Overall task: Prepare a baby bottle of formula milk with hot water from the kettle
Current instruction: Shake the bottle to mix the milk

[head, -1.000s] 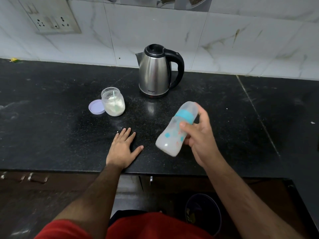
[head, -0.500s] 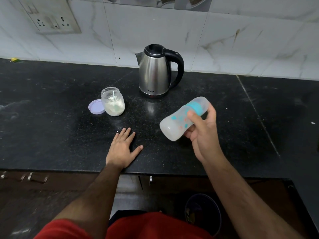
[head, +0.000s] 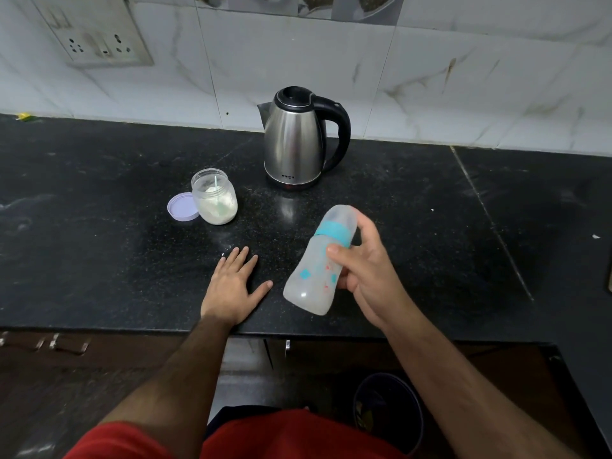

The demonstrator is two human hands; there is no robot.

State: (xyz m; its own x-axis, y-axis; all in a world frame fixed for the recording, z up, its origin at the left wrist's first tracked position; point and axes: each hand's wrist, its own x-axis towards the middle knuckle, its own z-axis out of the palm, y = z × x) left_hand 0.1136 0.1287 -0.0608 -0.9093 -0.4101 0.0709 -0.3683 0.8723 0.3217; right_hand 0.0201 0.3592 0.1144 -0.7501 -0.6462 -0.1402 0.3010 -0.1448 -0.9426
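Note:
My right hand (head: pixel 367 276) grips a capped baby bottle (head: pixel 316 273) with a teal collar, held in the air above the black counter (head: pixel 99 260). The bottle is tilted, cap end pointing away and up, base toward me, with cloudy white liquid inside. My left hand (head: pixel 231 286) rests flat on the counter near its front edge, fingers spread. A steel kettle (head: pixel 294 140) with a black handle stands at the back. An open jar of white formula powder (head: pixel 215 200) with a scoop in it stands left of the kettle, its lilac lid (head: pixel 182 207) lying beside it.
A wall socket plate (head: pixel 96 38) is on the tiled wall at upper left. A dark bin (head: pixel 387 409) stands on the floor below the counter edge. Spilled powder specks dot the counter near my left fingertips.
My right hand has swung the bottle from a more sideways tilt back to a steeper one with the base lower, a shaking motion. My left hand has stayed put.

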